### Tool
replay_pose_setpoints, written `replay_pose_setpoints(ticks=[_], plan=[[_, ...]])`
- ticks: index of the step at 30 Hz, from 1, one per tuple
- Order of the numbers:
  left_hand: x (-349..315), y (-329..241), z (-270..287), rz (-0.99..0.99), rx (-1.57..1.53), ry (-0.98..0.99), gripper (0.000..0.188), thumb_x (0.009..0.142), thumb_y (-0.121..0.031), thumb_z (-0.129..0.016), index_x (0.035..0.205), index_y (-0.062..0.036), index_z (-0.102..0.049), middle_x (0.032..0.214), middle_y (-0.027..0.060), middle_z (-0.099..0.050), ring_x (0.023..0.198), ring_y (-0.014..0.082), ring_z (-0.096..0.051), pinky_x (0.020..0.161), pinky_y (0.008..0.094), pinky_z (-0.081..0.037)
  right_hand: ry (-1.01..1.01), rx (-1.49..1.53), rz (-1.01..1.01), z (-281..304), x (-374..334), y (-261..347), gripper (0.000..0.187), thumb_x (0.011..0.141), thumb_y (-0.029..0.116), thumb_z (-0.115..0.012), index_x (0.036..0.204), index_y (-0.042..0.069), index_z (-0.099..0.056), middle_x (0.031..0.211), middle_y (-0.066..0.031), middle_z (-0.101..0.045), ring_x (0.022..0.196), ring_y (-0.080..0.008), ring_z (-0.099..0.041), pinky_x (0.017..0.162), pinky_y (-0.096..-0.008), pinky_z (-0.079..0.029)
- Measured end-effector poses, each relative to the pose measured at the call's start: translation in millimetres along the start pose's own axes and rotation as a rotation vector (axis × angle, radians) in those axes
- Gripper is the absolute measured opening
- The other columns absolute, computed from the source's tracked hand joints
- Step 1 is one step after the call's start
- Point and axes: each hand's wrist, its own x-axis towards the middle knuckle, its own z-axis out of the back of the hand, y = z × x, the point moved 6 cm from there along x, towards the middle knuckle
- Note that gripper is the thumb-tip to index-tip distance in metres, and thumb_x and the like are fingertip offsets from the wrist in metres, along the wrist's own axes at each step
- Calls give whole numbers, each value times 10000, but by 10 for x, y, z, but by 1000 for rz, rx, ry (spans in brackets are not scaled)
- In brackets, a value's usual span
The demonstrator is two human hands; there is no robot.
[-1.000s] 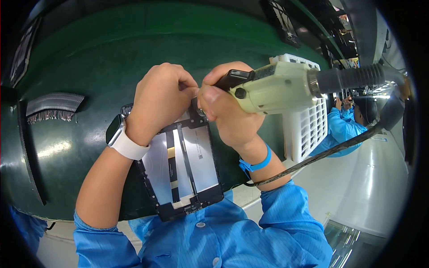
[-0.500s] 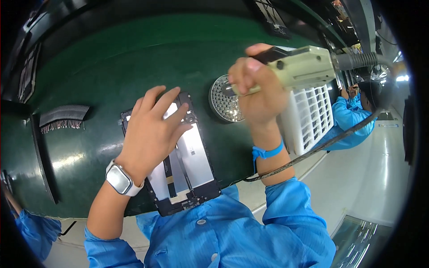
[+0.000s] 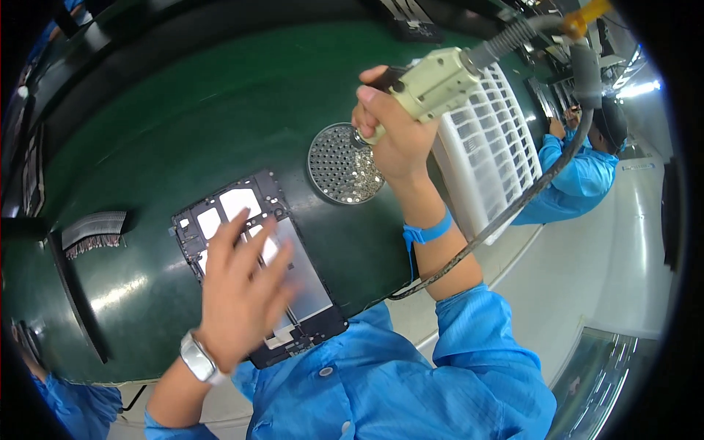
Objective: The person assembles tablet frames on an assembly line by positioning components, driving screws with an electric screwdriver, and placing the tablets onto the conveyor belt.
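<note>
My right hand [image 3: 400, 139] is wrapped round a pale green electric screwdriver [image 3: 441, 82]. Its tip end points down at a round screw tray [image 3: 323, 167], a dish full of small holes with loose silvery screws gathered on its right part. My left hand [image 3: 246, 290], somewhat smeared by motion, hovers with fingers spread over an opened tablet [image 3: 312, 271]. The tablet lies at a slant near the bench's front edge, its black frame and silvery inner plates showing. Part of it is hidden under the hand, and I cannot tell whether the fingers touch it.
A white slotted plastic rack [image 3: 484, 158] stands right of the screw tray. A dark cable [image 3: 506, 210] crosses beside my right forearm. On the green bench's left lie a fanned stack of thin strips [image 3: 94, 229] and a long black bar [image 3: 81, 312]. A co-worker [image 3: 579, 176] sits at the right.
My left hand has moved down the tablet, baring its upper part. The screwdriver's tip end stays at the screw tray. The whole view has shifted slightly.
</note>
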Motion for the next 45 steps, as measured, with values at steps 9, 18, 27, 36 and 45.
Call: replay_pose_setpoints(ticks=[9,18,27,36,45], plan=[[-367,-366,-55,-42,178,213,498,650,-322,-814,1051,-55,-686,1266,129,-564,1222,423,-496,1013,574,-391,-23,1,-43,-52,158,-126,148,798,-3,-643,932,-59,-615,579,-41,-513,462,-130,-493,501,-301,-447],[748,850,518,106,563,-10,444,762,-148,-737,1161,16,-633,1265,162,-547,1231,388,-472,1019,465,-410,-30,-1,-49,-7,132,-115,114,783,3,-647,882,-46,-617,562,-35,-518,449,-129,-493,493,-294,-451],[1097,2133,908,200,787,-13,397,875,-173,-674,1234,-11,-621,1272,130,-588,1215,342,-512,969,443,-465,-23,8,-46,-81,127,-125,101,779,4,-671,855,-33,-615,581,-29,-540,454,-110,-503,472,-260,-438],[1515,1999,904,117,659,-101,366,844,-159,-708,1180,-23,-653,1214,145,-620,1134,328,-575,920,407,-496,-115,47,105,254,97,151,182,789,-46,-679,963,-37,-628,661,-43,-576,494,-103,-519,454,-235,-394],[3030,1584,-597,77,-336,-241,422,821,-108,-740,1220,-2,-649,1040,174,-706,880,209,-701,801,318,-561,24,-133,261,192,-3,76,228,783,11,-694,1004,2,-634,841,-89,-655,759,-127,-630,679,-282,-517]])
